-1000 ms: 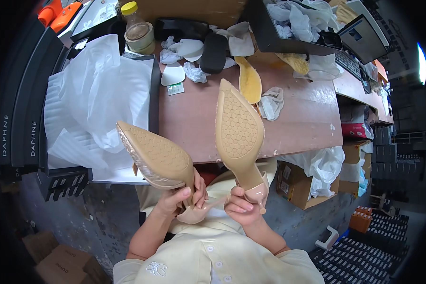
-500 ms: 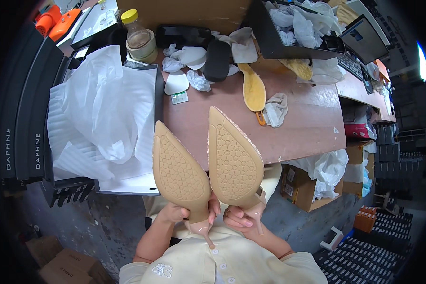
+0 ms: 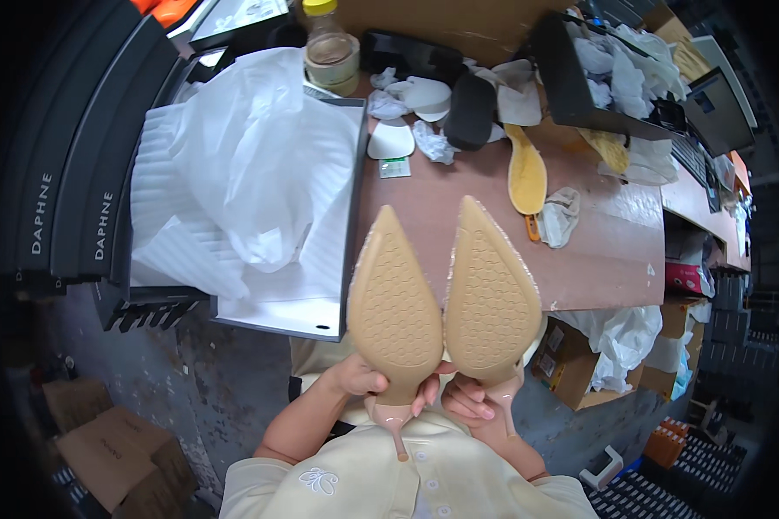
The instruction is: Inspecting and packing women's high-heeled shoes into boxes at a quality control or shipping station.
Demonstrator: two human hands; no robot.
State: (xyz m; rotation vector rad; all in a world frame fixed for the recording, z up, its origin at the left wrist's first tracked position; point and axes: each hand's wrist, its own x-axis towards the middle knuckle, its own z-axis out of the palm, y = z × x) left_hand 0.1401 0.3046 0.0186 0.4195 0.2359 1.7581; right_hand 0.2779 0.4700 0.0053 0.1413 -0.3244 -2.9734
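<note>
A pair of beige high-heeled pumps is held up in front of me, pointed toes away and patterned soles facing me. My left hand (image 3: pixel 361 377) is closed around the heel end of the left pump (image 3: pixel 395 303), its fingertips showing on the far side. The right pump (image 3: pixel 493 298) has its rear gripped by my right hand (image 3: pixel 466 400), fingers curled below the sole. Both slim heels point down towards my shirt. The two soles lie side by side, their inner edges very close. The uppers are mostly hidden behind the soles.
Left of the pumps, an open shoebox (image 3: pixel 355 199) holds white wrapping sheets (image 3: pixel 242 164). Dark boxes (image 3: pixel 104 147) stand beyond it. On the table (image 3: pixel 606 233) lie a yellow-padded brush (image 3: pixel 526 173), a cloth (image 3: pixel 560 216) and a jar (image 3: pixel 329 52). Cartons (image 3: pixel 567 363) sit below right.
My view has turned leftward, so the table and box appear farther right. Both pumps appear farther right too, with their toes closer together. Each hand keeps its hold.
</note>
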